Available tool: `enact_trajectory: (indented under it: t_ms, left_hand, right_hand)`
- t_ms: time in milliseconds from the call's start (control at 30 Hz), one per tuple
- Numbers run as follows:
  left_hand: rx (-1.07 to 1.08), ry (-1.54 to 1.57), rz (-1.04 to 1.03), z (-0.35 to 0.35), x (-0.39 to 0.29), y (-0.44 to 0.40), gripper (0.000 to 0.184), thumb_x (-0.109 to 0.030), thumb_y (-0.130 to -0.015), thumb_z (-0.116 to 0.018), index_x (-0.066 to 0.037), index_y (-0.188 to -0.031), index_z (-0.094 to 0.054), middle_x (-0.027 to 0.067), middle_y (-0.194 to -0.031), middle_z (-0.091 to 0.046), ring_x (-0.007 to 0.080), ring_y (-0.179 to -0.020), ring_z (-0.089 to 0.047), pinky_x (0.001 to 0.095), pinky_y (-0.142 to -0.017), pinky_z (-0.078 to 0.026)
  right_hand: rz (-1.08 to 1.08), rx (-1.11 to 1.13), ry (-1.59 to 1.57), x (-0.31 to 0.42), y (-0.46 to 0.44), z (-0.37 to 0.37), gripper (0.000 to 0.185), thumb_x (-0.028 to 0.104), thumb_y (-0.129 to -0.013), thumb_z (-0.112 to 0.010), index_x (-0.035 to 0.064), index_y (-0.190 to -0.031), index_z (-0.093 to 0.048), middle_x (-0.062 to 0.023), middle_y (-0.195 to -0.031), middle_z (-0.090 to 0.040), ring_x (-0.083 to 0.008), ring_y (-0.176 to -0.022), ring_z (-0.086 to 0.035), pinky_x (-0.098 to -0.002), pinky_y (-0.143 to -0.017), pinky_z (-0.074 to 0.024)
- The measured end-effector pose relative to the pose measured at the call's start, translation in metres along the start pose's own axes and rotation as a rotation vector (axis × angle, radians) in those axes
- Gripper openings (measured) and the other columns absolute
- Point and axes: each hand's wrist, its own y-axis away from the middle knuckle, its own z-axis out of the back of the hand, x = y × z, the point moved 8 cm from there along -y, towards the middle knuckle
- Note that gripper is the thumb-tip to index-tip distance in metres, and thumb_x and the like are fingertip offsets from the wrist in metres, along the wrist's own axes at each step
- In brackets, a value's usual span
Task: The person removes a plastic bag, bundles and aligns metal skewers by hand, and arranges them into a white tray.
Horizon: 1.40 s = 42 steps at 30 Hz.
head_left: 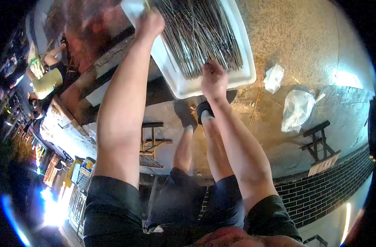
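A white tray (248, 61) at the top centre holds many long, thin metallic-looking sticks (196, 37). Over the tray's left edge is my left hand (151, 22), its fingers closed; a small yellowish thing shows at its top, too small to name. My right hand (214, 80) is at the tray's near edge, fingers pinched at the near ends of the sticks. Which sticks it grips, if any, is hidden by the fingers.
Crumpled white plastic bags (297, 110) lie on the floor right of the tray. A small stool (319, 146) stands at the right, another (151, 142) at centre left. A person (48, 80) is at the far left. A dark brick wall (327, 189) runs lower right.
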Motion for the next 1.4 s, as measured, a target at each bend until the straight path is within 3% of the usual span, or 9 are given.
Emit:
enact_trajectory:
  t_ms: [133, 200, 500, 767, 933, 1033, 1167, 1267, 1400]
  left_hand:
    - [0.1, 1.034, 0.529, 0.008, 0.034, 0.014, 0.03, -0.022, -0.091, -0.046, 0.003, -0.107, -0.05, 0.017, -0.084, -0.065, 0.0212, -0.063, -0.063, 0.0314, -0.064, -0.054]
    - [-0.041, 1.075, 0.557, 0.056, 0.033, 0.027, 0.026, -0.02, -0.091, -0.047, 0.003, -0.1, -0.055, 0.0086, -0.068, -0.056, 0.0166, -0.058, -0.055, 0.0286, -0.055, -0.046]
    - [-0.041, 1.229, 0.67, 0.066, 0.059, 0.107, 0.02, -0.021, -0.088, -0.052, -0.001, -0.092, -0.056, 0.003, -0.066, -0.05, 0.0097, -0.049, -0.041, 0.0237, -0.045, -0.03]
    - [0.048, 1.202, 0.801, 0.025, 0.06, 0.168, 0.018, -0.023, -0.089, -0.053, -0.005, -0.088, -0.056, 0.0016, -0.066, -0.046, 0.009, -0.052, -0.04, 0.0228, -0.046, -0.031]
    - [0.092, 1.192, 0.815, -0.002, 0.073, 0.185, 0.021, -0.026, -0.092, -0.05, -0.006, -0.095, -0.055, -0.001, -0.065, -0.041, 0.0088, -0.053, -0.035, 0.0255, -0.047, -0.027]
    - [0.156, 1.191, 0.856, 0.001, 0.072, 0.196, 0.02, -0.026, -0.091, -0.052, -0.006, -0.094, -0.053, -0.0009, -0.071, -0.041, 0.0086, -0.06, -0.036, 0.024, -0.051, -0.029]
    - [0.159, 1.136, 0.875, 0.013, 0.075, 0.212, 0.019, -0.025, -0.091, -0.052, -0.007, -0.094, -0.053, -0.0009, -0.071, -0.041, 0.0078, -0.06, -0.036, 0.022, -0.05, -0.029]
    - [0.146, 1.113, 0.858, 0.003, 0.097, 0.233, 0.02, -0.03, -0.089, -0.056, -0.01, -0.089, -0.054, -0.0029, -0.066, -0.042, 0.0068, -0.052, -0.033, 0.0232, -0.047, -0.025]
    - [0.276, 1.02, 0.841, 0.001, 0.119, 0.262, 0.017, -0.025, -0.092, -0.052, -0.009, -0.091, -0.053, -0.0021, -0.07, -0.041, 0.0061, -0.06, -0.036, 0.021, -0.05, -0.029]
  right_hand:
    - [0.001, 0.057, 0.147, 0.019, 0.005, -0.018, 0.022, 0.011, -0.088, -0.051, 0.0004, -0.103, -0.061, -0.019, -0.083, -0.06, -0.0323, -0.074, -0.058, -0.0384, -0.068, -0.048]
    - [0.028, 0.162, 0.473, 0.02, 0.006, -0.036, 0.035, 0.013, -0.086, -0.053, 0.005, -0.119, -0.053, -0.0214, -0.116, -0.05, -0.0358, -0.104, -0.051, -0.0408, -0.089, -0.0437]
    - [0.448, -0.027, 1.119, 0.068, -0.042, -0.043, 0.069, 0.045, -0.082, -0.056, 0.0091, -0.137, -0.036, -0.0211, -0.143, -0.024, -0.0398, -0.131, -0.022, -0.0542, -0.107, -0.0147]
    - [0.45, 0.116, 1.224, 0.033, -0.041, -0.072, 0.053, 0.031, -0.092, -0.039, 0.0214, -0.143, -0.03, -0.0149, -0.152, -0.004, -0.0428, -0.136, -0.012, -0.0542, -0.11, -0.0113]
    - [0.563, -0.046, 0.853, 0.083, -0.011, -0.038, 0.043, 0.022, -0.084, -0.047, 0.0118, -0.126, -0.051, -0.0217, -0.14, -0.031, -0.0397, -0.128, -0.03, -0.0527, -0.106, -0.0236]
    - [0.641, -0.216, 0.419, 0.078, 0.034, 0.044, 0.041, -0.001, -0.066, -0.063, 0.0067, -0.106, -0.056, -0.0147, -0.107, -0.053, -0.0353, -0.102, -0.049, -0.0454, -0.089, -0.0392]
    - [-0.025, -0.497, 0.041, -0.081, 0.066, 0.189, 0.027, 0.001, -0.079, -0.062, 0.0032, -0.104, -0.053, -0.0112, -0.094, -0.056, -0.0209, -0.087, -0.054, -0.0302, -0.073, -0.0467]
    - [-0.439, -0.359, 0.86, -0.154, 0.062, 0.277, 0.028, 0.024, -0.082, -0.061, 0.0119, -0.108, -0.056, -0.0135, -0.109, -0.056, -0.0296, -0.095, -0.056, -0.0381, -0.078, -0.0489]
    - [-0.158, -0.037, 1.369, -0.206, 0.006, 0.296, 0.041, 0.027, -0.081, -0.061, 0.0148, -0.119, -0.053, -0.0132, -0.112, -0.055, -0.0322, -0.099, -0.056, -0.0425, -0.081, -0.0486]
